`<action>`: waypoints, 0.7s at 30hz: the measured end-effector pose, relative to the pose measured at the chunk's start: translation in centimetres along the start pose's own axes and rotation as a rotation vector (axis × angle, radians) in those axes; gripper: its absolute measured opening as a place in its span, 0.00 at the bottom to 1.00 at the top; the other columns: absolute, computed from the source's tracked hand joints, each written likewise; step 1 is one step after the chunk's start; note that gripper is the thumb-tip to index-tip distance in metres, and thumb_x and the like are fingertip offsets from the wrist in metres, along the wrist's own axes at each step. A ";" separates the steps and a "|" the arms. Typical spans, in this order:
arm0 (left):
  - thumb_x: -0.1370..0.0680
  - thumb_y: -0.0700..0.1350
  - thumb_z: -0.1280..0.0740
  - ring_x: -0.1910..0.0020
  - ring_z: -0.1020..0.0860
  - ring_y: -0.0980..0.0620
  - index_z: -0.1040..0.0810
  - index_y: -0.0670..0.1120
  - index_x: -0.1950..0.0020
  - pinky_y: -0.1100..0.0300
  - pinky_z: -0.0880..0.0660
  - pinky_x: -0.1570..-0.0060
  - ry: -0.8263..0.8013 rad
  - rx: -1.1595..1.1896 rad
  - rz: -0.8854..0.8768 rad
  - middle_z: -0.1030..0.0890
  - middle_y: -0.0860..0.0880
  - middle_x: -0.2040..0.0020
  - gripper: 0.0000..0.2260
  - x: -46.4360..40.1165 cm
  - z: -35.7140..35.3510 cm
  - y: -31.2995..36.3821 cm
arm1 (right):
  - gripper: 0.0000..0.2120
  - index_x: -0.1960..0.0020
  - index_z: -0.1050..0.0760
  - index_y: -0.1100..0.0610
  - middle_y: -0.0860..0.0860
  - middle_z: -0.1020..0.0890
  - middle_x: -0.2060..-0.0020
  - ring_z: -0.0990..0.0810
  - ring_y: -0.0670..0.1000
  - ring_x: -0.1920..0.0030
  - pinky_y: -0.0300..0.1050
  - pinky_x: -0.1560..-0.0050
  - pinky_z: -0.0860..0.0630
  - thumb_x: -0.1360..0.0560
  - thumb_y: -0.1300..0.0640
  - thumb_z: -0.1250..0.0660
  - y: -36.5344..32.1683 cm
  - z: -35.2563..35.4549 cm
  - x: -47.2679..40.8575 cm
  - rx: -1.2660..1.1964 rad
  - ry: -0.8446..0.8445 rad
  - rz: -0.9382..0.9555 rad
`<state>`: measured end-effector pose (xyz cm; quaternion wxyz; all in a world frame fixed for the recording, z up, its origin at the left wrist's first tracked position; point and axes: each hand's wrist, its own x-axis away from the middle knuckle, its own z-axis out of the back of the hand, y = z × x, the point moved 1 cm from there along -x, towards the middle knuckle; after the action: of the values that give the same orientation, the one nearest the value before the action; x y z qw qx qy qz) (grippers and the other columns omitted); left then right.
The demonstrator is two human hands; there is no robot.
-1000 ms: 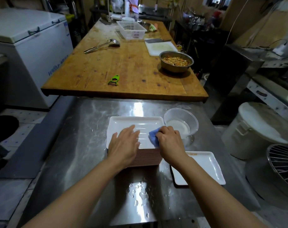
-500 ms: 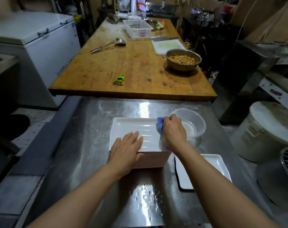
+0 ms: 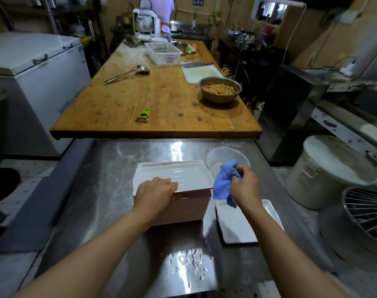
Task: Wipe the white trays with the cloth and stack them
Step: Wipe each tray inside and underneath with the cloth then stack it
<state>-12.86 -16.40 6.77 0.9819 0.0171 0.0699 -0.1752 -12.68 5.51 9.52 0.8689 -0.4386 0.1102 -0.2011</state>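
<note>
Stainless steel counter (image 3: 110,190) fills the foreground, butted against a long wooden worktable (image 3: 161,100) whose near edge overhangs it; bare wet steel lies open on the left and in front of the stack of white trays (image 3: 187,207), with water beads near the front edge. Half a second ago the right hand pressed the blue cloth onto the top tray's far right corner; now the right hand (image 3: 245,186) has come off to the right and holds the bunched blue cloth (image 3: 225,181) in the air, fingers curled round it, over the gap between the stack and a single white tray (image 3: 237,226) lying flat just beside it. The left hand (image 3: 155,192), flat on the near left corner before, now curls its fingers over the near edge of the top tray (image 3: 179,173), whose near side looks slightly raised. A clear plastic bowl (image 3: 224,155) stands just behind the cloth, partly hidden by it. The single tray's far end is covered by the right wrist. A green peeler (image 3: 143,116) lies near the worktable's edge.
</note>
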 end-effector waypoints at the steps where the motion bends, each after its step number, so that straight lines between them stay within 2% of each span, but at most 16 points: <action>1: 0.20 0.47 0.42 0.46 0.23 0.46 0.25 0.50 0.43 0.56 0.33 0.60 0.016 0.016 0.000 0.20 0.51 0.47 0.10 -0.2 0.6 0.1 | 0.12 0.43 0.26 0.61 0.60 0.21 0.48 0.23 0.56 0.54 0.34 0.63 0.28 0.23 0.66 0.43 0.0 0.2 0.1 -0.029 0.008 -0.008; 2: 0.20 0.47 0.42 0.48 0.22 0.45 0.25 0.50 0.43 0.55 0.35 0.62 0.027 0.033 0.000 0.19 0.51 0.48 0.09 -0.5 1.3 0.1 | 0.12 0.41 0.26 0.61 0.59 0.21 0.47 0.23 0.56 0.50 0.41 0.56 0.28 0.23 0.66 0.43 -0.2 0.4 0.3 -0.053 0.020 -0.020; 3: 0.21 0.45 0.42 0.50 0.21 0.44 0.25 0.51 0.44 0.55 0.36 0.63 0.046 0.036 -0.004 0.18 0.50 0.50 0.09 -0.7 2.1 0.2 | 0.13 0.41 0.27 0.61 0.58 0.21 0.46 0.23 0.55 0.49 0.43 0.53 0.30 0.23 0.66 0.42 -0.5 0.6 0.5 -0.084 0.035 -0.033; 5: 0.22 0.45 0.41 0.53 0.21 0.43 0.25 0.52 0.45 0.55 0.36 0.64 0.109 0.068 0.003 0.18 0.47 0.53 0.08 -1.3 3.6 0.0 | 0.13 0.40 0.27 0.59 0.56 0.21 0.47 0.25 0.52 0.51 0.43 0.52 0.32 0.22 0.66 0.42 -1.0 1.1 0.7 -0.152 0.073 -0.038; 7: 0.22 0.49 0.38 0.54 0.21 0.43 0.24 0.51 0.46 0.55 0.31 0.63 0.160 0.232 0.069 0.18 0.46 0.55 0.07 -1.6 4.9 -0.2 | 0.13 0.40 0.27 0.57 0.53 0.22 0.50 0.26 0.50 0.52 0.41 0.53 0.32 0.22 0.65 0.42 -1.9 1.7 1.0 -0.191 0.118 -0.007; 9: 0.22 0.50 0.36 0.57 0.21 0.44 0.22 0.49 0.49 0.55 0.29 0.62 0.198 0.486 0.170 0.18 0.46 0.58 0.07 -1.7 6.4 -0.3 | 0.14 0.39 0.27 0.55 0.49 0.24 0.51 0.26 0.48 0.51 0.39 0.54 0.32 0.23 0.65 0.41 -3.0 2.3 1.3 -0.245 0.150 0.060; 11: 0.22 0.46 0.34 0.61 0.22 0.49 0.20 0.45 0.52 0.58 0.29 0.63 0.233 0.783 0.243 0.19 0.48 0.61 0.06 -1.6 7.8 -0.4 | 0.14 0.39 0.27 0.55 0.46 0.24 0.51 0.25 0.45 0.52 0.31 0.57 0.31 0.23 0.65 0.40 -4.3 2.7 1.6 -0.289 0.158 0.142; 13: 0.22 0.42 0.35 0.64 0.24 0.54 0.20 0.42 0.51 0.62 0.28 0.64 0.225 1.071 0.310 0.20 0.48 0.61 0.06 -1.1 9.0 -0.2 | 0.14 0.40 0.27 0.55 0.45 0.23 0.52 0.25 0.42 0.54 0.23 0.60 0.32 0.23 0.65 0.40 -5.7 3.0 2.0 -0.311 0.155 0.230; 15: 0.21 0.41 0.37 0.63 0.21 0.53 0.21 0.40 0.46 0.65 0.24 0.62 0.167 1.370 0.353 0.18 0.46 0.59 0.08 -0.2 10.0 0.0 | 0.15 0.40 0.26 0.55 0.47 0.22 0.50 0.24 0.43 0.52 0.24 0.56 0.32 0.24 0.67 0.40 -7.4 3.2 2.5 -0.324 0.165 0.330; 18: 0.21 0.40 0.38 0.58 0.19 0.47 0.22 0.40 0.43 0.55 0.21 0.55 0.129 1.582 0.339 0.17 0.41 0.53 0.09 1.1 10.7 0.6 | 0.18 0.38 0.27 0.56 0.51 0.23 0.45 0.25 0.46 0.46 0.32 0.46 0.29 0.26 0.69 0.40 -10.2 3.2 3.4 -0.319 0.183 0.519; 21: 0.21 0.38 0.39 0.53 0.22 0.42 0.24 0.37 0.41 0.45 0.25 0.46 0.128 1.660 0.315 0.20 0.35 0.49 0.10 1.8 11.1 1.1 | 0.22 0.34 0.31 0.58 0.55 0.25 0.41 0.27 0.50 0.41 0.40 0.39 0.32 0.27 0.70 0.39 -12.8 2.3 4.5 -0.242 0.144 0.683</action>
<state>-9.37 -16.67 17.49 0.6580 0.7519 -0.0292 -0.0295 -10.99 -1.69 21.17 0.8178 -0.4609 0.3340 0.0849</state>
